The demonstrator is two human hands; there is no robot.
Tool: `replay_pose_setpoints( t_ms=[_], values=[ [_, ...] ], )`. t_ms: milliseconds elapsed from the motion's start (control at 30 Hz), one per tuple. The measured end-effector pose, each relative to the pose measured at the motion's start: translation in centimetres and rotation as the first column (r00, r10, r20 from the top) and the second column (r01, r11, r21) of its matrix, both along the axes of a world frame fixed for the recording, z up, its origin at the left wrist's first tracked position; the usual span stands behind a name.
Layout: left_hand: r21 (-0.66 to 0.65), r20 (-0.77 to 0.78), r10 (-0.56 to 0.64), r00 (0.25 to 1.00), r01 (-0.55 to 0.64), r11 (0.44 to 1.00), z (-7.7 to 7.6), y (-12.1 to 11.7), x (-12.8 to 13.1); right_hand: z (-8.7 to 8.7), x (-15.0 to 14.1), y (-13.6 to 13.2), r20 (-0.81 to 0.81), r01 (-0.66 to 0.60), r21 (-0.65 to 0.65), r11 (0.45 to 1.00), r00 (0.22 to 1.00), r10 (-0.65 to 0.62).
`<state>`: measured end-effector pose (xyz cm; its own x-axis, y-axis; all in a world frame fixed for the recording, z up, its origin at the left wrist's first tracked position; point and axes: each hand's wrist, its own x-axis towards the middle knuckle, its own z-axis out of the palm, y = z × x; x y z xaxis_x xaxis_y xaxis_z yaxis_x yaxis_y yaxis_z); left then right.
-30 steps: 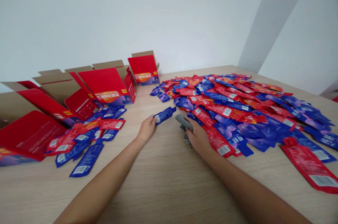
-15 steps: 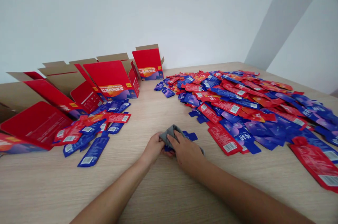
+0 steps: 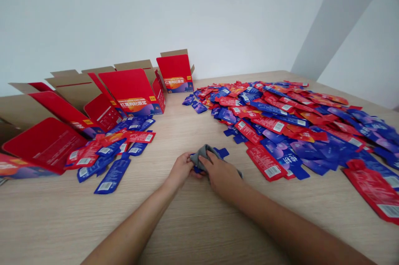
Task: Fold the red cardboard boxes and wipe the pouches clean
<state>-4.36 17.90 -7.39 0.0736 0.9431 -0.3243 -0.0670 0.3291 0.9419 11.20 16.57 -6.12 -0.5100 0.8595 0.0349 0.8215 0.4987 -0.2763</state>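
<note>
Over the middle of the table, both hands are close together around a blue sachet [image 3: 222,152] and a grey cloth [image 3: 204,152]. My left hand [image 3: 183,168] is closed on the sachet's near end, fingers bent beneath it. Draped over the sachet, the cloth is gripped by my right hand [image 3: 220,171], whose fingers press it down from above. Only the far end of the sachet and a small blue patch near the left fingers show; cloth and fingers cover the rest.
A large heap of red and blue sachets [image 3: 277,125] spreads over the right side. On the left, a smaller pile of sachets [image 3: 112,148] lies before several open red cartons [image 3: 124,88]. Another red carton [image 3: 174,69] stands farther back, near the wall [image 3: 218,15].
My right hand and the cloth have shifted slightly along the sachet, and more of its far end shows. The left hand keeps its hold. The view has tilted a little.
</note>
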Motion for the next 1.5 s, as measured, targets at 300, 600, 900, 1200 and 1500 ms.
replay_pose_setpoints(
  t_ms=[300, 600, 900, 1200, 1500],
  values=[
    [0.384, -0.351, 0.123, 0.928, 0.022, 0.923, 1.4, -0.3, -2.0, -1.0, 5.0, 3.8, -0.209, 0.310, 0.034, 0.950, 0.932, -0.296],
    [0.651, -0.392, 0.067, 0.918, 0.225, 0.725, 1.5, -0.6, -1.8, -2.1, 5.1, 4.1, -0.450, 0.316, 0.021, 0.948, 0.850, -0.274],
    [0.174, 0.122, 0.146, 0.982, -0.166, 0.971, -0.5, 0.5, -0.8, -0.8, 3.8, 3.1, -0.275, 0.267, 0.031, 0.963, 0.929, -0.248],
    [0.198, -0.832, -0.079, 0.549, 0.427, 0.882, 2.0, -1.6, -0.1, -2.0, 4.3, 3.8, -0.487, 0.271, 0.043, 0.962, 0.846, -0.217],
    [0.039, -0.951, -0.067, 0.301, 0.333, 0.942, 3.9, -1.1, -1.2, -1.6, 4.5, 3.6, -0.711, 0.287, 0.015, 0.958, 0.677, -0.192]
  ],
)
